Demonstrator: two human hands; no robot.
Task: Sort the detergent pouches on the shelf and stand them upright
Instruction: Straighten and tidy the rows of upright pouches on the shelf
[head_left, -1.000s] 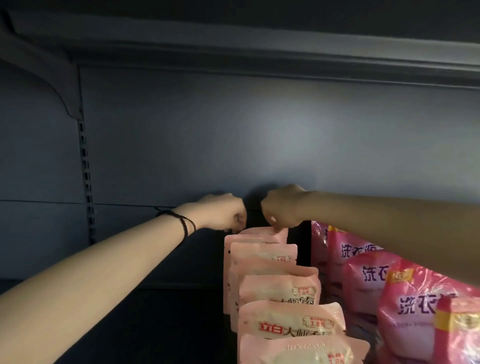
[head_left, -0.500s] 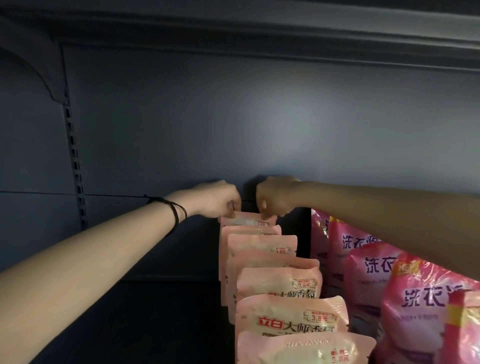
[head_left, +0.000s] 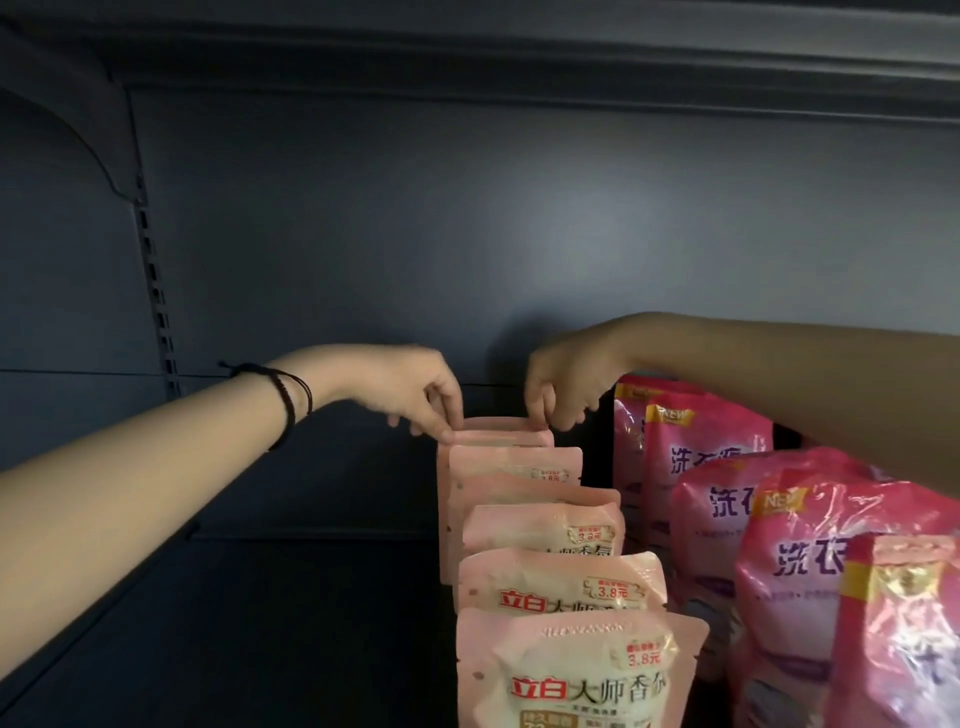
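Note:
A row of several pale pink detergent pouches (head_left: 561, 582) stands upright on the dark shelf (head_left: 270, 623), running from the front toward the back wall. The rearmost pale pouch (head_left: 506, 435) shows only its top edge. My left hand (head_left: 415, 389) pinches that edge at its left corner and my right hand (head_left: 566, 384) pinches it at the right corner. A second row of several brighter pink pouches (head_left: 727, 499) stands to the right, under my right forearm.
The grey back wall (head_left: 467, 234) is just behind both hands. An upper shelf edge (head_left: 519, 57) hangs overhead. A slotted upright rail (head_left: 156, 291) and a bracket (head_left: 98, 130) are at the left. Dark bare shelf floor lies left of the pale row.
Both hands have moved slightly apart, from closed fists above the rearmost pouch to fingertips pinching its two top corners. The view has shifted a little.

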